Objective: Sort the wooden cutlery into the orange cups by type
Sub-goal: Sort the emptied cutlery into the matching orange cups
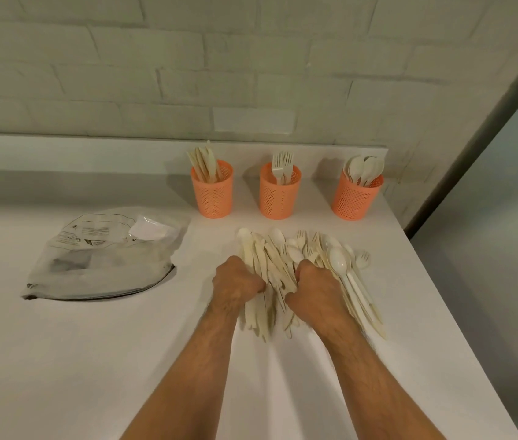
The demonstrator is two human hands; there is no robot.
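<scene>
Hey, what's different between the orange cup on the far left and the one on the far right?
The left cup holds knives that stand straight and narrow; the right cup holds spoons whose rounded bowls fan out above the rim. The left cup stands well in from the table edge; the right cup sits close to that edge. Both are orange, perforated, upright, in one row.

A white-painted brick wall [187, 65] runs along the far edge of the smooth white bench [76, 360]. At the bench's right edge a dark vertical strip [486, 128] borders a pale grey panel [512, 217]. Soft, dim light.
</scene>
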